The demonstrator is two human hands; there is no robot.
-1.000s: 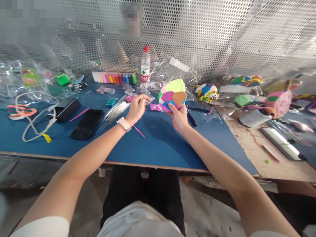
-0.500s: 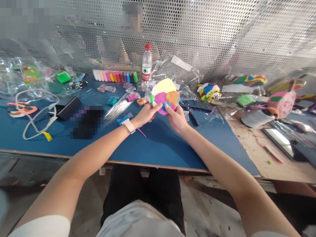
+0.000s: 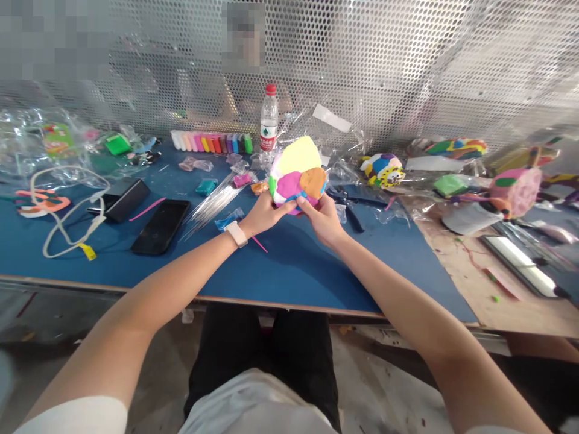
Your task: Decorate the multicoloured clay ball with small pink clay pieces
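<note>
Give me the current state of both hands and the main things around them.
Rounded multicoloured clay-like piece: held between both hands
Left bare hand: gripping its lower left
Right bare hand: gripping its lower right
Clear plastic red-capped bottle: upright, capped
Black rectangular phone: lying flat, upper face dark
White cable: loosely looped

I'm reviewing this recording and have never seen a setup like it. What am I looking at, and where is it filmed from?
There is no machine here: you see a person's own bare hands. All the pictures come from one camera worn on the head, looking forward and down, so the forearms reach away from you. The left hand and right hand together hold a rounded multicoloured piece, both thumbs on its near side. On the blue tabletop lie a black phone, thin metallic rods, a row of coloured packs and a patchwork figure; a red-capped bottle stands near the perforated panel behind.
</note>
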